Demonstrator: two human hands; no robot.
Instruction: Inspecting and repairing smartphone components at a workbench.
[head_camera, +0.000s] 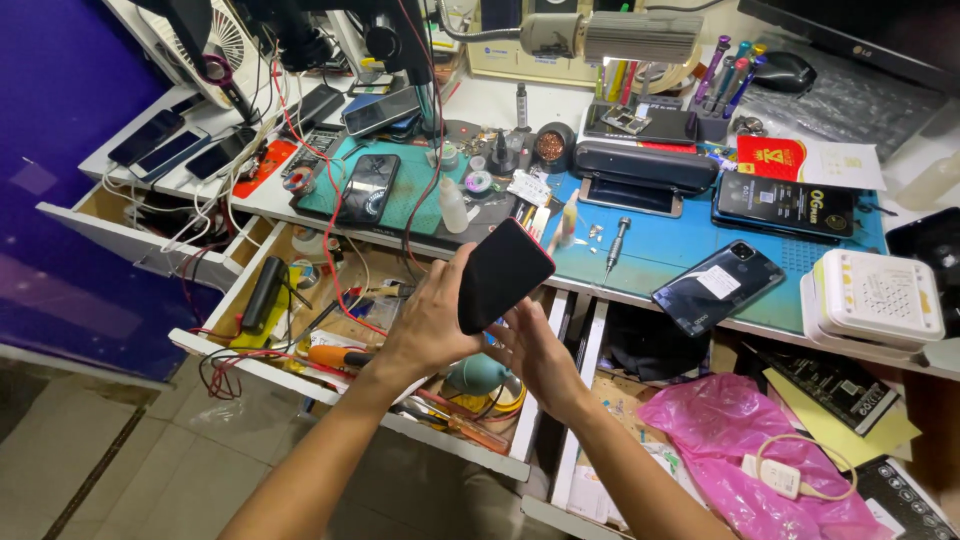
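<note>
Up close, left hand (432, 325) gripping red-edged phone (503, 274), right hand (538, 352) touching below

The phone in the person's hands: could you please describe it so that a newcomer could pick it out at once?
Start at the blue work mat on the bench, then drop to its front edge above the open drawers. There the left hand and right hand hold up the phone, dark with a thin red rim. Every other phone lies flat on the bench; only this one is raised and tilted.

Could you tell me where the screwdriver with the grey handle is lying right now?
The screwdriver lies on the blue mat, just right of the red-edged phone held in both hands.
</note>
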